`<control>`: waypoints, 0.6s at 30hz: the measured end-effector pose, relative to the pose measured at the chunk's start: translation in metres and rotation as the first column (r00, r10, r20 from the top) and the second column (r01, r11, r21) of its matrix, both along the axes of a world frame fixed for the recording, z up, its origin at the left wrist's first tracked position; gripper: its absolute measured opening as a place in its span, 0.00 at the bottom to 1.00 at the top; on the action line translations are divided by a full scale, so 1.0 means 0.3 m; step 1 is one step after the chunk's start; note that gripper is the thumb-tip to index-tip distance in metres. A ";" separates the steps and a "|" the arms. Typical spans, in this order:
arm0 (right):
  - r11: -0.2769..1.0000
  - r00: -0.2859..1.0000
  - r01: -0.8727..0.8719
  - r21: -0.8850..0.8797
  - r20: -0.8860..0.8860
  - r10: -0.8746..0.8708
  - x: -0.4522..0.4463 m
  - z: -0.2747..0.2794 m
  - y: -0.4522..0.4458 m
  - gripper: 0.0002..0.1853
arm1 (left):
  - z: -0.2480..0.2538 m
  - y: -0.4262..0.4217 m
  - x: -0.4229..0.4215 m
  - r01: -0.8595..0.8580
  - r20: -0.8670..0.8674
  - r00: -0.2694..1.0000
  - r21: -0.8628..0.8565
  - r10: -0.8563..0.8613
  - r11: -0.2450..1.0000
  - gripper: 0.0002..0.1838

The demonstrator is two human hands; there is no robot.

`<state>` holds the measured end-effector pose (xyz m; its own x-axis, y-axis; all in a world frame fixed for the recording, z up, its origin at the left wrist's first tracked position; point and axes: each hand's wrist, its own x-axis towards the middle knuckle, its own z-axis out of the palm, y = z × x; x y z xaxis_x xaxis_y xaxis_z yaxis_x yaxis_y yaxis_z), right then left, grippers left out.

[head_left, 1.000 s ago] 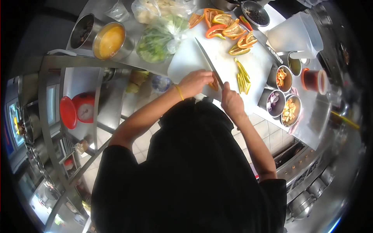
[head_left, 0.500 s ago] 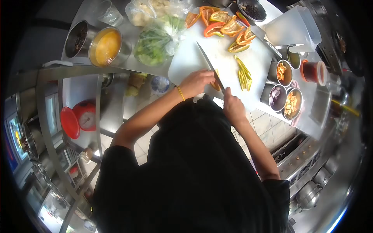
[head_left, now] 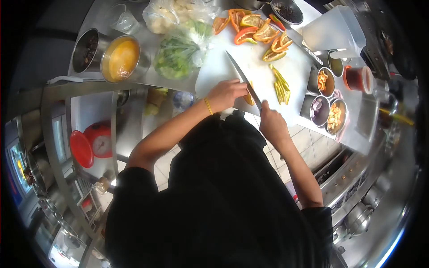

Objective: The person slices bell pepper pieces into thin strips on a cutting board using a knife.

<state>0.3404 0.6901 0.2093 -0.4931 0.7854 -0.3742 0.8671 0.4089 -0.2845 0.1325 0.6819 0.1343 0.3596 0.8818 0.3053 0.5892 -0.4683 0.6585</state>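
My right hand (head_left: pixel 271 121) is wrapped round the handle of a long knife (head_left: pixel 241 73), whose blade points up and left over the white cutting board (head_left: pixel 214 67). Bent fingers of my left hand (head_left: pixel 229 94) press on a pepper piece (head_left: pixel 250 96) at the board's near edge, just left of the blade. My fingers partly hide that piece. Yellow-green pepper strips (head_left: pixel 280 85) lie to the right of the knife. Farther back on the board are several orange and red pepper pieces (head_left: pixel 266 32).
Left of the board are a bag of green leaves (head_left: pixel 176 56) and a pot of orange liquid (head_left: pixel 121 59). On the right stand small metal containers, one with chopped onion (head_left: pixel 316 109), a clear plastic pitcher (head_left: pixel 330 31) and a red-filled tub (head_left: pixel 359 79). A second knife (head_left: pixel 308 50) lies behind.
The view has shifted slightly. My right hand and the knife handle have moved a little right and down, away from my left hand, which stays on the pepper piece.
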 end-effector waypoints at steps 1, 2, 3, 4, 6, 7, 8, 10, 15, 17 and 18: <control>0.999 0.999 0.024 -0.035 0.036 -0.023 0.017 0.004 -0.030 0.11 | -0.003 0.000 -0.002 -0.009 -0.012 1.000 0.023 0.009 1.000 0.09; 0.996 0.996 0.049 -0.069 0.072 -0.044 0.024 -0.002 -0.051 0.10 | -0.006 -0.005 -0.003 -0.009 -0.009 1.000 0.018 0.009 1.000 0.09; 0.994 0.996 0.086 -0.069 0.030 -0.084 0.007 -0.038 -0.061 0.11 | -0.009 -0.004 -0.004 0.004 0.026 1.000 0.036 -0.005 0.999 0.09; 0.996 0.995 0.091 -0.014 -0.038 -0.091 -0.015 -0.086 -0.053 0.11 | -0.014 0.002 -0.007 0.018 0.059 0.998 0.057 -0.021 0.998 0.08; 0.997 0.998 0.063 -0.036 -0.022 -0.064 -0.035 -0.092 -0.011 0.12 | -0.030 0.016 -0.018 -0.004 0.084 0.996 0.091 -0.004 0.996 0.10; 0.996 0.996 0.081 -0.045 -0.020 -0.082 -0.032 -0.053 -0.033 0.12 | -0.035 0.003 -0.014 -0.014 0.113 0.994 0.111 0.002 0.994 0.11; 0.995 0.997 0.073 -0.064 0.003 -0.073 -0.027 -0.004 -0.040 0.12 | -0.038 0.004 -0.013 -0.002 0.114 0.993 0.116 -0.011 0.993 0.11; 0.996 0.998 0.057 -0.072 0.022 -0.055 -0.020 0.020 -0.040 0.13 | -0.036 0.012 -0.031 0.026 0.032 0.999 0.124 -0.030 0.992 0.07; 0.997 0.996 0.078 -0.014 -0.037 -0.079 -0.044 -0.105 -0.028 0.15 | -0.044 0.019 -0.056 0.039 -0.006 0.999 0.113 -0.038 0.993 0.06; 0.998 0.998 0.058 -0.028 0.013 -0.058 -0.061 -0.034 -0.026 0.15 | -0.030 0.013 -0.052 0.022 0.027 0.999 0.190 -0.027 0.982 0.06; 0.998 0.998 0.064 -0.013 0.009 -0.064 -0.056 0.007 -0.019 0.15 | -0.031 0.037 -0.057 0.028 0.023 0.999 0.204 -0.033 0.979 0.06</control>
<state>0.3234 0.6846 0.2115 -0.4389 0.8099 -0.3891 0.8938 0.3488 -0.2819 0.1153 0.6929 0.1249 0.3747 0.7889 0.4871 0.5562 -0.6116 0.5627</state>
